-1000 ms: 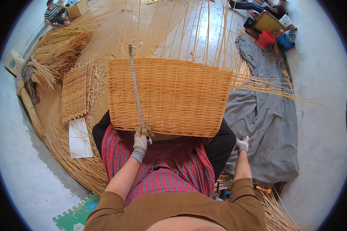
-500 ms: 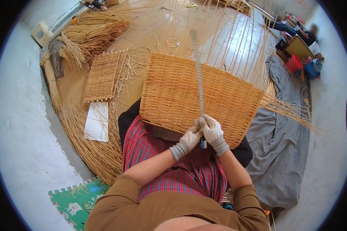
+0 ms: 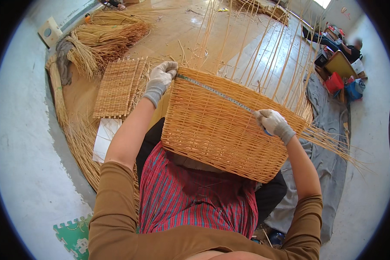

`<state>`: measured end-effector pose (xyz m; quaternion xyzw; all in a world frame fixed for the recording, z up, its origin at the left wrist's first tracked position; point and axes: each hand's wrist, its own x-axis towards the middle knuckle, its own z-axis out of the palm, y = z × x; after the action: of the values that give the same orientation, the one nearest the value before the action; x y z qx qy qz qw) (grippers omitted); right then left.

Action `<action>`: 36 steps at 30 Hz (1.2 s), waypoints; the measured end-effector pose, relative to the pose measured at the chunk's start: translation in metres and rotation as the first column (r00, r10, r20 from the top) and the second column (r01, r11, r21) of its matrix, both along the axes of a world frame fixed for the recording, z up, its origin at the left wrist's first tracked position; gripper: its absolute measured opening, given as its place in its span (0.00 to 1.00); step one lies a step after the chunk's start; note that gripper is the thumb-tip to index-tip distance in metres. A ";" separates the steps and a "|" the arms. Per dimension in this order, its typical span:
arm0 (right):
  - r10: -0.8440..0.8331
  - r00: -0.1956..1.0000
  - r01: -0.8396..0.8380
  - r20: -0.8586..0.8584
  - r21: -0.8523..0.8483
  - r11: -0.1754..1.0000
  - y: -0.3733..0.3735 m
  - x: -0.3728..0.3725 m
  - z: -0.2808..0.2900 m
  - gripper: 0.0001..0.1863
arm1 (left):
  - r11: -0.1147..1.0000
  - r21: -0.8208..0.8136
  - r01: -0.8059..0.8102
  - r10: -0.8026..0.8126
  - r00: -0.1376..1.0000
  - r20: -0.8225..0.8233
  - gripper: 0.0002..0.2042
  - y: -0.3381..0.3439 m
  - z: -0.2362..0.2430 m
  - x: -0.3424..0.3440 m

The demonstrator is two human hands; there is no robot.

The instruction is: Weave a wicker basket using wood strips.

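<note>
rightward, canes (image 3: 321, 138) cross gray cloth (image 3: 331, 173) beside woven panel (image 3: 223, 125)

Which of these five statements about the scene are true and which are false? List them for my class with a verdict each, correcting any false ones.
1. The left hand is at the upper left corner of the woven panel. True.
2. The tape measure lies along the panel's bottom edge. False: it slants across the panel's upper part, from the left hand to the right hand.
3. Both hands are bare. False: both wear pale gloves with grey cuffs.
4. A red striped cloth covers the person's lap. True.
5. The red bucket is on the left side of the picture. False: it is on the right, beside the grey cloth.
</note>
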<state>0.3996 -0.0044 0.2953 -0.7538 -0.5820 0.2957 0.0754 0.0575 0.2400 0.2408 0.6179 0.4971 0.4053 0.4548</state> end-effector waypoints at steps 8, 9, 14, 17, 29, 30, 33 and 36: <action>0.017 0.998 -0.017 0.068 0.000 1.000 0.031 0.001 0.024 0.27 | 0.999 -0.017 -0.038 0.042 0.961 0.274 0.13 0.032 -0.005 0.004; 0.058 0.993 -0.071 0.105 0.127 0.989 0.030 0.021 0.016 0.28 | 1.000 -0.021 -0.015 0.018 0.986 0.164 0.13 0.030 -0.002 0.017; -0.055 0.963 0.008 0.262 0.179 0.984 0.027 0.108 0.039 0.25 | 0.999 0.028 0.036 -0.036 0.999 0.004 0.12 0.042 -0.008 -0.009; -0.218 0.927 0.175 0.306 0.162 0.971 -0.013 0.183 0.051 0.29 | 0.997 -0.059 -0.055 0.058 0.997 0.046 0.13 0.075 -0.030 -0.026; -0.384 0.808 0.413 0.447 0.035 0.910 -0.088 0.228 0.026 0.31 | 0.997 -0.074 -0.030 0.019 0.989 -0.150 0.11 0.072 -0.012 -0.006; -0.394 0.808 0.419 0.438 0.044 0.907 -0.086 0.225 0.026 0.31 | 0.996 -0.082 -0.041 0.025 0.982 -0.186 0.11 0.074 -0.013 -0.012; -0.375 0.813 0.395 0.447 0.051 0.917 -0.084 0.219 0.028 0.31 | 0.997 -0.063 -0.055 0.045 0.986 -0.158 0.10 0.078 -0.013 -0.017; -0.407 0.810 0.442 0.423 0.017 0.897 -0.084 0.220 0.027 0.31 | 0.996 -0.061 -0.067 0.059 0.989 -0.133 0.08 0.073 -0.014 -0.009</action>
<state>0.6199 -0.0889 0.3219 -0.9123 -0.3887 0.1276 -0.0171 0.0485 0.3128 0.2270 0.6119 0.5581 0.3617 0.4281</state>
